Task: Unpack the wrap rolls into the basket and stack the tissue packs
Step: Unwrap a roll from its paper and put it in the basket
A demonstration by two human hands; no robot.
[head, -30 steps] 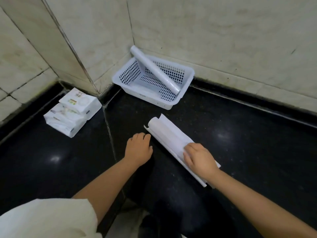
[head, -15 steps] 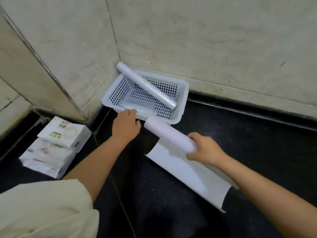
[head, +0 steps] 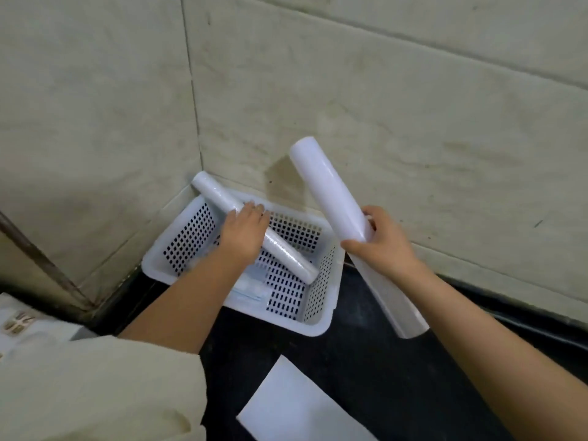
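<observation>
A white perforated basket (head: 321,313) stands in the wall corner on the black floor. One white wrap roll (head: 286,249) leans slantwise inside it, its top end on the far-left rim. My left hand (head: 243,232) lies on that roll with the fingers curled over it. My right hand (head: 380,241) grips a second, thicker white wrap roll (head: 331,192), held tilted in the air to the right of and above the basket. Its lower end (head: 397,300) hangs past my hand. The tissue packs (head: 19,326) peek in at the left edge, mostly hidden by my sleeve.
A flat white paper wrapper (head: 292,405) lies on the black floor in front of the basket. Beige tiled walls close in the corner behind and to the left. My pale sleeve (head: 95,386) fills the lower left.
My right hand lifted the roll off its paper wrapper and raised it beside the basket. My left hand went from the basket's front rim onto the roll inside. The wrapper stays flat on the floor.
</observation>
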